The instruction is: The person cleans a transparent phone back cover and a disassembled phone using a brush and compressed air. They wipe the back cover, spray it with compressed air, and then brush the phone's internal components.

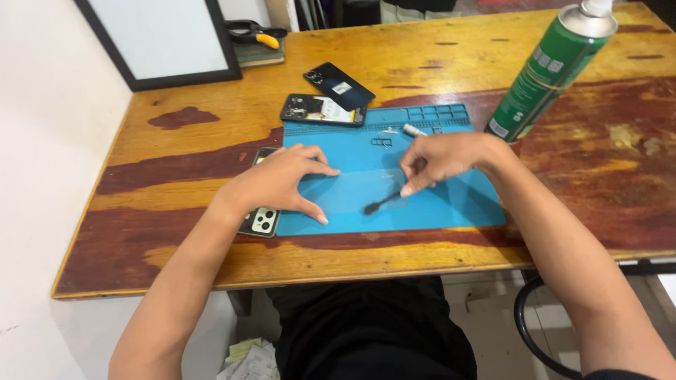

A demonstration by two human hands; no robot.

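Note:
My left hand (282, 184) lies spread on the left part of a blue work mat (458, 204), thumb and forefinger apart around a faint, thin clear rectangle (352, 190) on the mat. It grips nothing. Partly under that hand and wrist is a phone (262, 222) lying back up, its camera lenses showing. My right hand (443, 158) pinches a small dark brush-like tool (380, 205). The tool's tip touches the mat by the clear rectangle's right edge.
Two more dark phones (322, 110) (339, 86) lie behind the mat on the wooden table (211, 141). Small metal parts (382, 141) and a white cylinder (414, 130) sit on the mat's far side. A green spray can (549, 70) stands at right. A framed white board (162, 39) and yellow-handled pliers (257, 34) are at back left.

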